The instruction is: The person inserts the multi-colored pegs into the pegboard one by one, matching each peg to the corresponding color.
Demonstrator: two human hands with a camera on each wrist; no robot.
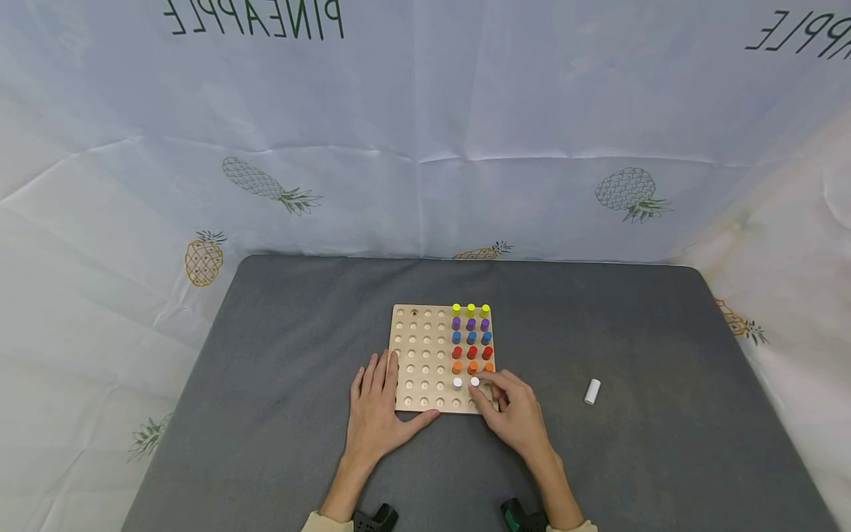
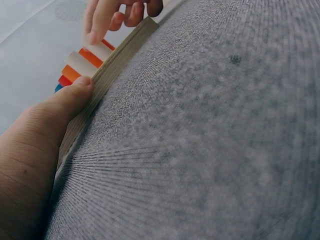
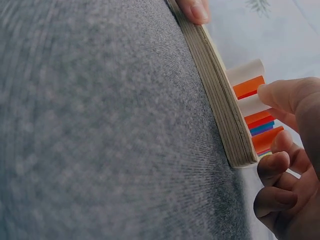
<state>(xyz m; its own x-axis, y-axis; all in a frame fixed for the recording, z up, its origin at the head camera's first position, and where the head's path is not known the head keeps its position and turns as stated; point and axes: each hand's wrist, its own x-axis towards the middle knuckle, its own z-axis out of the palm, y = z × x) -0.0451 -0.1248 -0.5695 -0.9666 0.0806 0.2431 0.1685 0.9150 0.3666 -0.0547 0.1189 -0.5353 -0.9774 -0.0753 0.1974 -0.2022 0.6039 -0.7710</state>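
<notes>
A wooden pegboard [image 1: 417, 360] with rows of round holes lies on the table. My left hand [image 1: 376, 406] rests along its left side, fingers straight, its thumb [image 2: 80, 90] on the front edge. With thumb and index finger, my right hand [image 1: 512, 414] pinches a white peg [image 1: 475, 382] standing in the front peg row, second from its left. To that peg's left stands another white peg [image 1: 457, 383]. Behind them are rows of orange pegs [image 1: 456, 367], red pegs [image 1: 472, 353], blue pegs [image 1: 471, 338], purple pegs [image 1: 470, 324] and yellow pegs [image 1: 470, 310]. My right hand partly hides the board's front right corner.
A loose white peg [image 1: 592, 391] lies on the grey tabletop [image 1: 651, 443] to the right of the board. Behind the table hangs a pale curtain [image 1: 505, 111] printed with pineapples.
</notes>
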